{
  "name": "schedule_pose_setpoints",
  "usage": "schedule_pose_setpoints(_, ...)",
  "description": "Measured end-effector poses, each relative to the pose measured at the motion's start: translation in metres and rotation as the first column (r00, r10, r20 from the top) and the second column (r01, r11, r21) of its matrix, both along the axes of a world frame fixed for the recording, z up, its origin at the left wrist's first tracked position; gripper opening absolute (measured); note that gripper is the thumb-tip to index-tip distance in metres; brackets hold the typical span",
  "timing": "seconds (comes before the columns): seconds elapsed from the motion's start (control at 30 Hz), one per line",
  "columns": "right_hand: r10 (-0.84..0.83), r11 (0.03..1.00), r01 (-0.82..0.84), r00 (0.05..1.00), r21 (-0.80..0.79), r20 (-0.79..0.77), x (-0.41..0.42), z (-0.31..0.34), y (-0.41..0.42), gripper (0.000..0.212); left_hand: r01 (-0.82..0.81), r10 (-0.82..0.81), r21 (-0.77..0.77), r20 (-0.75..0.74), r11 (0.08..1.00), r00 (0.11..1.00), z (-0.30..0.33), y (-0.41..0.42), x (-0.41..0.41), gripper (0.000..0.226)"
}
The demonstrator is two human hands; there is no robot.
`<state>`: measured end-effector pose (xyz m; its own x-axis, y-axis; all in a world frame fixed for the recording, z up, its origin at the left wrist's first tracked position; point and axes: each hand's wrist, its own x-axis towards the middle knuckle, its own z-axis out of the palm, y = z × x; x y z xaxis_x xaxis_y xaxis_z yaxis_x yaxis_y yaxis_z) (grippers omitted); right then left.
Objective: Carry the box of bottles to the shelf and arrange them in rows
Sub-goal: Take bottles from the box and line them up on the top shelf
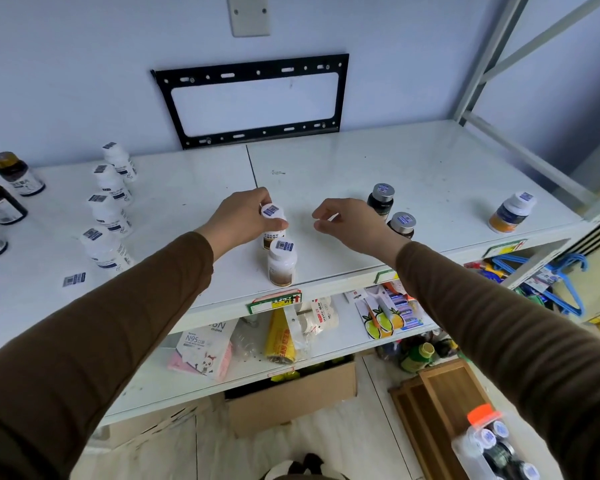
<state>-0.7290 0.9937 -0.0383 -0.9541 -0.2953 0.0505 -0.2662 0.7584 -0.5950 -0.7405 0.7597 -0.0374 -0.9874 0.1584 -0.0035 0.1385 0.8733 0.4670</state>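
My left hand (241,216) grips the cap of a white bottle with a brown label (273,226) standing on the white top shelf (326,181). A second white bottle (282,262) stands just in front of it, near the shelf edge. My right hand (347,220) hovers to the right with fingers curled and nothing visible in them, next to two dark bottles (380,199) (401,225). A white and orange bottle (511,212) stands alone at the far right. A clear box with an orange clip (492,445), holding more bottles, sits low at the bottom right.
A row of white bottles (110,206) and some dark amber bottles (16,173) stand on the shelf's left part. A black wall bracket (253,98) hangs behind. The lower shelf holds mask packs and packets; cardboard and wooden boxes (440,393) are on the floor.
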Motion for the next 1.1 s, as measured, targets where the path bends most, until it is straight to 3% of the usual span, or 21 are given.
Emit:
schedule_pose_setpoints(0.23,-0.031,1.0,0.031,1.0,0.006,0.003,0.021,-0.003,0.005,0.019,0.009,-0.01,0.015,0.006,1.0,1.0,0.002,0.0,0.006,0.042)
schedule_pose_setpoints(0.37,-0.042,0.999,0.042,0.999,0.008,0.003,0.035,-0.004,0.013,0.02,-0.033,0.032,0.028,0.03,0.999,0.999,0.007,0.0,0.013,0.053)
schedule_pose_setpoints(0.67,0.01,1.0,-0.006,0.992,0.027,-0.125,0.072,0.011,0.051,0.029,-0.029,0.027,-0.005,-0.254,1.0,0.967,0.047,0.033,0.073,0.051)
schedule_pose_setpoints(0.83,0.048,0.998,-0.041,0.979,0.042,-0.198,0.106,0.011,0.11,0.034,-0.047,0.062,0.052,-0.359,0.998,0.931,0.05,0.075,0.14,0.043)
schedule_pose_setpoints(0.97,0.099,0.992,-0.084,0.982,0.099,-0.16,0.14,-0.003,0.165,0.04,-0.034,0.06,0.083,-0.335,0.996,0.94,0.028,0.128,0.193,0.038)
schedule_pose_setpoints(1.1,0.114,0.988,-0.102,0.988,0.117,-0.103,0.174,-0.02,0.213,0.042,-0.025,0.045,0.101,-0.202,0.995,0.978,-0.005,0.179,0.225,0.04)
